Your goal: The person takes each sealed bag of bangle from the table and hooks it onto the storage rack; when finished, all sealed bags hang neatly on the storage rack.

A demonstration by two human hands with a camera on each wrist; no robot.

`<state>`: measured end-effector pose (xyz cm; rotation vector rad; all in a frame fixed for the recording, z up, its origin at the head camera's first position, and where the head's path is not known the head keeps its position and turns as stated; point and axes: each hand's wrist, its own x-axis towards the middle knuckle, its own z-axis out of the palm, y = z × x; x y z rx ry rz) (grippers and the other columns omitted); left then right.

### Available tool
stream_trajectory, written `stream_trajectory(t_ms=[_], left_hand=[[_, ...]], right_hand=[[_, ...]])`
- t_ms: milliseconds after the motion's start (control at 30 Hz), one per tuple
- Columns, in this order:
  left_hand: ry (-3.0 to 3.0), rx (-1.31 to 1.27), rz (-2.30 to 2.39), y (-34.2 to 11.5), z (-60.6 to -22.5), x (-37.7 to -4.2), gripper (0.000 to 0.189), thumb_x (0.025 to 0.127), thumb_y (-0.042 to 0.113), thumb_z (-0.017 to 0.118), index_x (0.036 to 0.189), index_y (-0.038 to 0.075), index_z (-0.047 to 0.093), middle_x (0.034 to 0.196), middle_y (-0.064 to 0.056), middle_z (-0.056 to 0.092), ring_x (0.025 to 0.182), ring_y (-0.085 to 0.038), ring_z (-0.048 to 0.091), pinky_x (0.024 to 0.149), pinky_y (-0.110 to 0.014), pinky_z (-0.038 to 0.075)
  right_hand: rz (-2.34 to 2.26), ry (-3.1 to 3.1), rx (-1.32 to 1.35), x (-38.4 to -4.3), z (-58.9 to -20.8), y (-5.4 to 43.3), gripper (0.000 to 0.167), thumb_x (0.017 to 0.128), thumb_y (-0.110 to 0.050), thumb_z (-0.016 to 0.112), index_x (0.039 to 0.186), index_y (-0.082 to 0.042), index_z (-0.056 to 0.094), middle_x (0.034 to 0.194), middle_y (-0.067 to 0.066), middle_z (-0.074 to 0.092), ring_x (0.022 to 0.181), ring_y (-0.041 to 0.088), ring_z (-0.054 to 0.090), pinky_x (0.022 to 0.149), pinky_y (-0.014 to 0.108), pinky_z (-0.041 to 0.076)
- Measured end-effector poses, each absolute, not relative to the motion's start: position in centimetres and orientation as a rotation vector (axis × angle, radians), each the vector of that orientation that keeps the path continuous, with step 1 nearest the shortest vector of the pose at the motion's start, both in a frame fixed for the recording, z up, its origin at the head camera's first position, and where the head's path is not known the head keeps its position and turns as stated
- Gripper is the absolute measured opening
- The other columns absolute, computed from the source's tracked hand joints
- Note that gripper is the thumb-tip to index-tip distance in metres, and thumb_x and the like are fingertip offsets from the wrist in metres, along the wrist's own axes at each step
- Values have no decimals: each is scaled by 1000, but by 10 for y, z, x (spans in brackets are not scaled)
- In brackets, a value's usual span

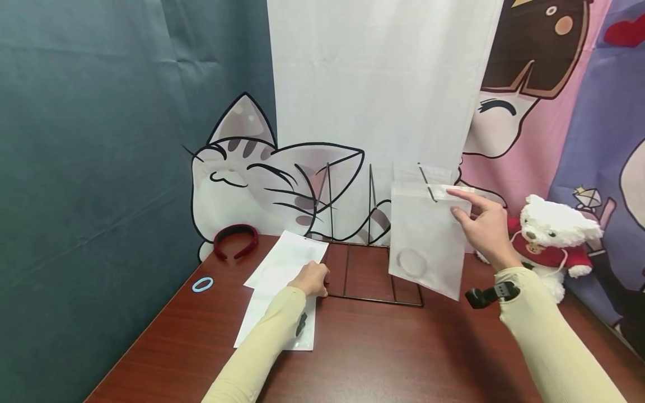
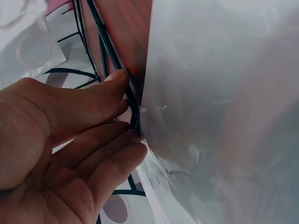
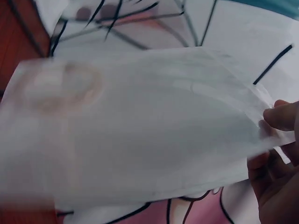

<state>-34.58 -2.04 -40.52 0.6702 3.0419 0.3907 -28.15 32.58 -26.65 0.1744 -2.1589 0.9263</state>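
Note:
A black wire rack (image 1: 375, 301) with upright rods stands on the table. At its front left corner, my left hand (image 1: 311, 279) pinches the wire between thumb and fingers, plainest in the left wrist view. My right hand (image 1: 486, 226) holds the upper right corner of a translucent plastic bag (image 1: 428, 224) by thumb and fingertips. This bag hangs at the rack's right rod (image 1: 427, 183), with a pale ring shape (image 1: 400, 263) showing low inside it. Two white bags, an upper one (image 1: 282, 252) and a lower one (image 1: 274, 330), overlap beside and under my left forearm.
A dark red headband (image 1: 237, 228) lies at the table's back left, with a light blue ring (image 1: 195, 288) nearer its left edge. A white teddy bear (image 1: 559, 224) in red sits at the right. Printed curtains hang close behind the rack.

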Motion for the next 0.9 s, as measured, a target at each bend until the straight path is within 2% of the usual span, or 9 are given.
stream_trajectory(t_ms=[67,100,200,333,500,700,900], left_hand=[[3037,660,388,-20,-405,-346,23,73,9,87,93,8,76,92,-7,72,82,-18,62,77,-31,54],[3035,658,390,-20,-405,-346,23,73,9,87,93,7,75,92,-7,72,83,-18,62,77,-31,55],[3030,655,394,-20,-406,-346,24,73,9,87,94,7,76,92,-8,72,84,-18,63,78,-32,55],[3036,664,391,-20,-406,-346,25,72,10,87,94,7,76,92,-8,72,85,-19,64,78,-32,55],[3047,677,386,-21,-406,-347,24,72,10,87,93,8,76,91,-7,72,84,-19,64,78,-32,55],[3056,709,387,-22,-407,-348,24,71,10,88,93,8,76,92,-8,74,88,-23,68,80,-33,56],[3043,716,409,-23,-407,-347,25,71,10,87,94,7,77,93,-9,74,90,-24,68,80,-34,56]], right_hand=[[822,-2206,188,-288,-268,327,43,90,-9,68,129,-26,69,53,-8,37,48,-3,33,45,21,30],[776,-2225,198,-291,-269,328,45,90,-9,68,131,-27,68,54,-4,45,50,-2,37,49,21,32],[684,-2282,226,-299,-271,330,51,90,-8,67,137,-27,63,67,10,64,59,5,50,55,24,37],[627,-2330,227,-307,-271,331,56,90,-6,64,142,-25,58,82,20,70,70,18,58,56,28,39],[577,-2337,248,-314,-270,331,60,87,-4,63,144,-21,56,80,19,68,73,28,60,59,33,40],[512,-2344,289,-321,-286,337,59,84,-2,63,142,-13,57,77,17,59,71,29,54,67,40,38],[538,-2377,283,-321,-319,347,57,84,0,64,139,-7,58,78,17,54,74,28,49,69,40,35]])
